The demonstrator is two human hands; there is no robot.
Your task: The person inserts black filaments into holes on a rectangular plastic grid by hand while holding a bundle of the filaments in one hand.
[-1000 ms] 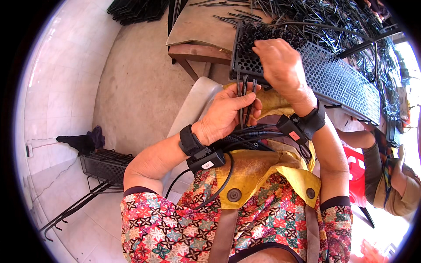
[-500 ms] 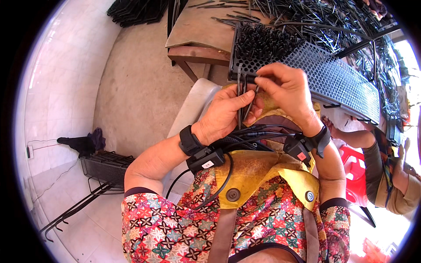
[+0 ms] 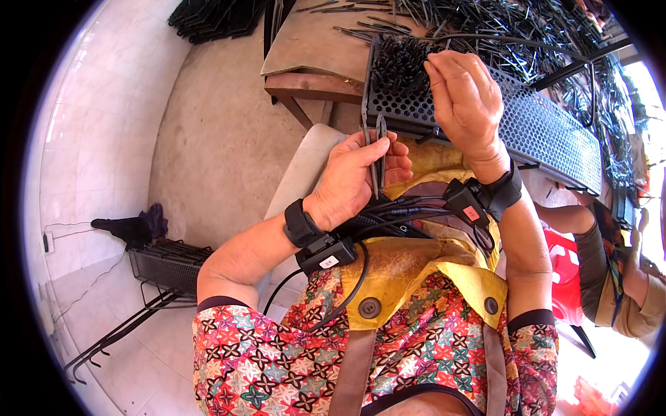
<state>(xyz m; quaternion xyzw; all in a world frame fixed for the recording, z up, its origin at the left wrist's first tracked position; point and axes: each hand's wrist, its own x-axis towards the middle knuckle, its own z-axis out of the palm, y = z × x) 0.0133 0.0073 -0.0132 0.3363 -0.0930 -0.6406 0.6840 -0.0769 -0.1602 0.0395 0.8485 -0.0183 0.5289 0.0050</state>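
My left hand (image 3: pixel 354 170) is closed round a few slim dark metal strips (image 3: pixel 379 142), which stand up past the thumb. Beyond it lies a long black perforated rack (image 3: pixel 548 132), its left end filled with dark slender pieces (image 3: pixel 402 62) set upright in the holes. Over the rack, beside those pieces, my right hand (image 3: pixel 468 97) has thumb and fingers pinched together. What it pinches, if anything, is hidden by the fingers.
A table (image 3: pixel 312 52) behind the rack bears a heap of loose slim dark pieces (image 3: pixel 499 35). Black cables (image 3: pixel 409 208) cross my lap. At left a loaded basket (image 3: pixel 170 267) stands on a metal stand. Another person (image 3: pixel 590 256) sits at right by a red chair (image 3: pixel 563 277).
My right hand has moved away from the left hand, up and right over the rack. My left hand has shifted slightly left and shows fewer strips.
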